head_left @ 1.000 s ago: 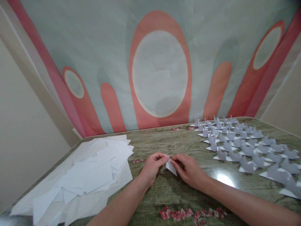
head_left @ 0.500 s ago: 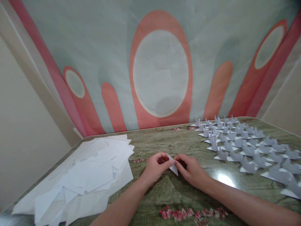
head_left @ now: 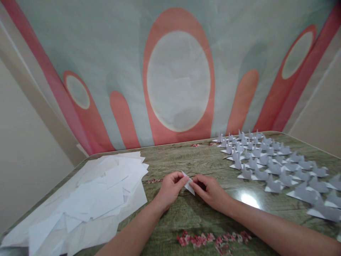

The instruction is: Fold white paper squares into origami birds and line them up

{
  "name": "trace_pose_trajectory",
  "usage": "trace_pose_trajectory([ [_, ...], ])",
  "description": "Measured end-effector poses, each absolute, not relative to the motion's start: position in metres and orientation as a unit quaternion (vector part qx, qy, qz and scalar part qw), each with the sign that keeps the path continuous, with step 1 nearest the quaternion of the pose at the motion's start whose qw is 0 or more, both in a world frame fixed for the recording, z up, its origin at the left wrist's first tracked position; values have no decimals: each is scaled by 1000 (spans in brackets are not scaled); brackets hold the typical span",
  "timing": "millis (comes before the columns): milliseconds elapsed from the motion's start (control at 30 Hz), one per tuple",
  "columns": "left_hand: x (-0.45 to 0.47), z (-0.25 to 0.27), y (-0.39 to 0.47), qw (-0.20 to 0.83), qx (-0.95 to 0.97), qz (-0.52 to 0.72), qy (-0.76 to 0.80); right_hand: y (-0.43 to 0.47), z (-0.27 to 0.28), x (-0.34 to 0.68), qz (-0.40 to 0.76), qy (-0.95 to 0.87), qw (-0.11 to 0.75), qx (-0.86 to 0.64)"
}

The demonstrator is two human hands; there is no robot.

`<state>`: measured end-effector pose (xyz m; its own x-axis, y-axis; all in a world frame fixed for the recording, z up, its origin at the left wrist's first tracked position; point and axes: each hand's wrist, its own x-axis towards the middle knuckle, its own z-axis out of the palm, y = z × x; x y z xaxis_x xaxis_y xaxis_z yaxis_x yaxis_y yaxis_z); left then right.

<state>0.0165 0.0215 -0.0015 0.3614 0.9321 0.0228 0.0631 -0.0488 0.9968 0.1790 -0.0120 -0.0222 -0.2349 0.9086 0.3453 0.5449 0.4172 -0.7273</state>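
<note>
A small piece of folded white paper (head_left: 190,188) is held between both hands, just above the middle of the table. My left hand (head_left: 172,188) pinches its left side between thumb and fingers. From the right, my right hand (head_left: 209,189) is closed on its other edge, thumb and fingertips pressed together. The paper slants, with one point up at the left and another down at the right. My fingers hide part of its folds.
Overlapping sheets of white paper (head_left: 87,195) spread over the left of the table (head_left: 170,156). Several rows of folded white paper figures (head_left: 258,173) stand on the right. A printed backdrop (head_left: 178,81) rises behind the table's far edge.
The whole view has shifted slightly, so things sit a little further left. Both hands keep hold of the folded paper; the fingers have moved slightly apart and more of its face shows.
</note>
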Motion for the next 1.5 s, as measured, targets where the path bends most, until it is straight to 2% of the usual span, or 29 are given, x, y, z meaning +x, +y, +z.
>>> trace_pose_trajectory([
  [533, 18, -7, 25, 562, 566, 432, 420, -9, -21, 179, 274, -778, 329, -460],
  [800, 21, -7, 25, 550, 558, 454, 425, -10, -27, 177, 187, -789, 281, -513],
  [900, 21, -5, 23, 544, 559, 459, 425, -10, -27, 177, 213, -783, 300, -502],
  [1133, 19, -7, 23, 529, 575, 453, 428, -9, -24, 179, 339, -724, 415, -435],
  [1500, 20, -9, 25, 525, 564, 461, 440, -10, -21, 178, 391, -709, 407, -424],
])
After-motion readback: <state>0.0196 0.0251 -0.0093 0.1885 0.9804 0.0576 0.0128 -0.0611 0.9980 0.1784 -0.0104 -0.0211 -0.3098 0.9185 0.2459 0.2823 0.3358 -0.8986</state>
